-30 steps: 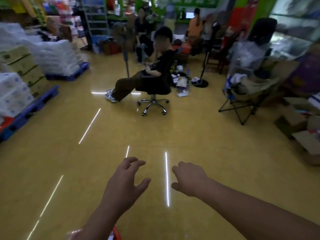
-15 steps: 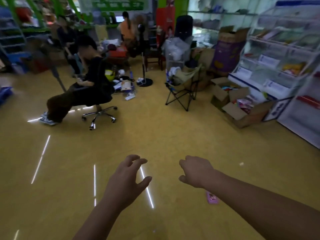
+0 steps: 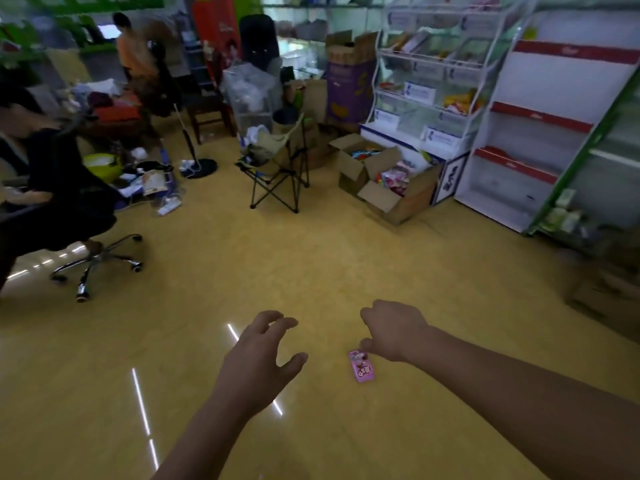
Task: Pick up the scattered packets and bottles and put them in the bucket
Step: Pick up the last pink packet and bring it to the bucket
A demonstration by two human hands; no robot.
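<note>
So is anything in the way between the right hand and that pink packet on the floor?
Nothing visible. The right hand hangs close over the pink packet at its far end, with only bare yellow floor around it. The bucket is out of view, so that path cannot be judged.

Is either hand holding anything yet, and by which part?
Left hand is empty. Right hand, fingers curled, overlaps the far end of the pink packet lying on the floor; a grip there cannot be told.
</note>
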